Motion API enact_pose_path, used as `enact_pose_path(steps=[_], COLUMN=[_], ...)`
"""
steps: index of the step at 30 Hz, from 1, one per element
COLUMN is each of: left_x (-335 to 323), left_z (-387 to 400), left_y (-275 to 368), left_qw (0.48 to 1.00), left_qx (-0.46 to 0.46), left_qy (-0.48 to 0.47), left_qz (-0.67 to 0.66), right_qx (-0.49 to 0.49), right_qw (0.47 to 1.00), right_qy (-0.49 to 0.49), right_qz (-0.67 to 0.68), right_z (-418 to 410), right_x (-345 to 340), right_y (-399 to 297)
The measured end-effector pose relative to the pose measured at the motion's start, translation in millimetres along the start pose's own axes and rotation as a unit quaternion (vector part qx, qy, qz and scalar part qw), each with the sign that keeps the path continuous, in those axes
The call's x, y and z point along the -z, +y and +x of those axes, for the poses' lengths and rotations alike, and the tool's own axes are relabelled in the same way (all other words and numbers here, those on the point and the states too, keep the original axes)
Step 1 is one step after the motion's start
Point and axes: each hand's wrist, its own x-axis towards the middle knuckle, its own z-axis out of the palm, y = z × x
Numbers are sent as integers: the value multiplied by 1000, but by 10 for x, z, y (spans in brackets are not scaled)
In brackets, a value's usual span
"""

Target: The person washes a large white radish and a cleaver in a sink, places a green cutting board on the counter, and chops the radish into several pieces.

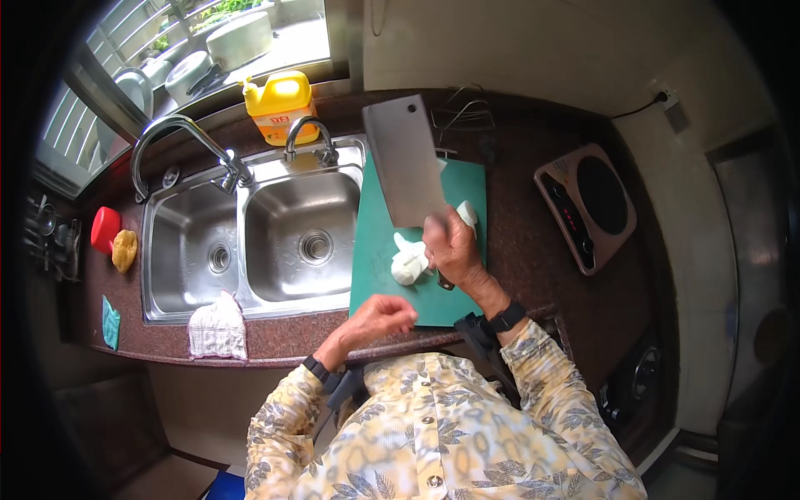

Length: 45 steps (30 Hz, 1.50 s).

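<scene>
My right hand (451,247) grips a broad cleaver (405,162) by its handle, whose dark end shows below the fist. The steel blade points away from me above a green cutting board (381,275). Cut white food pieces (409,261), perhaps a peeled vegetable, lie in a heap left of that fist. Another white chunk (467,212) sits farther back near the board's right edge, partly behind the hand. My left hand (384,315) hovers over the board's front left edge, apart from the pieces. Its fingers are curled, and whether they pinch something small is unclear.
Left of the board is a double steel sink (300,219) with two taps; a cloth (217,328) hangs over its front rim. A yellow detergent jug (281,109) stands behind. To the right lies an induction cooker (586,209). A wire rack (464,115) is behind the board.
</scene>
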Motion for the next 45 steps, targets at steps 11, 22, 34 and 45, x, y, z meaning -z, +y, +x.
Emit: enact_pose_path(steps=[11,22,34,45], left_x=[-554,-692,-501,41], left_z=[-6,-6,-44,340], left_y=[557,502,357,-355], left_qw=[989,992,999,934], left_qx=[9,-5,-31,-50], left_qy=[-138,10,-22,349], left_qz=[-61,-125,29,59], right_qx=[35,194,114,71], right_qw=[952,951,980,952], right_qy=[52,118,-7,-113], right_qz=[300,-210,-163,-274], right_z=[310,386,189,-242], right_x=[-238,-326,-304,183], right_y=[-462,195,112,170])
